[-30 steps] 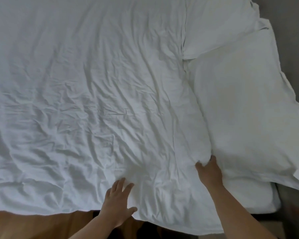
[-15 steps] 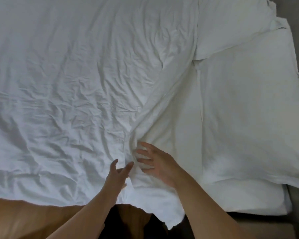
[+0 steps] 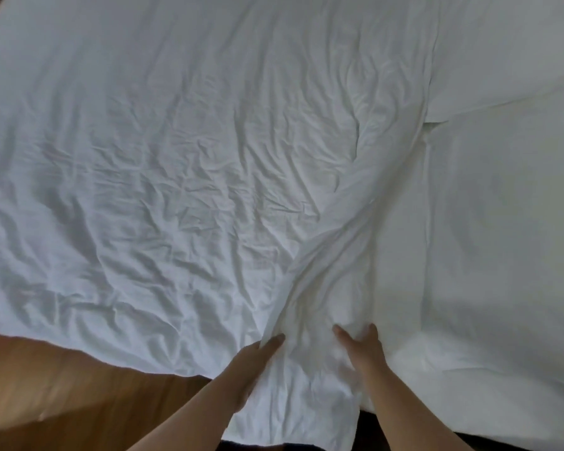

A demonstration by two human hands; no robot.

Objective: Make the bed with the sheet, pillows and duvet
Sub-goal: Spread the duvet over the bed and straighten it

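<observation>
The duvet (image 3: 183,190) is cut off by the top and left edges. Both pillows (image 3: 508,222) are cut off at the right edge. The left hand (image 3: 254,362) is partly buried in a duvet fold, so its fingers cannot be made out. The right hand (image 3: 360,349) is partly hidden too. The floor (image 3: 62,395) is blurred.

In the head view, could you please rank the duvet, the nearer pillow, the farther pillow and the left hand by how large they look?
1. duvet, by far the largest.
2. nearer pillow.
3. farther pillow, though cut off by the frame, so its rank is unsure.
4. left hand, smallest despite being nearest.
</observation>
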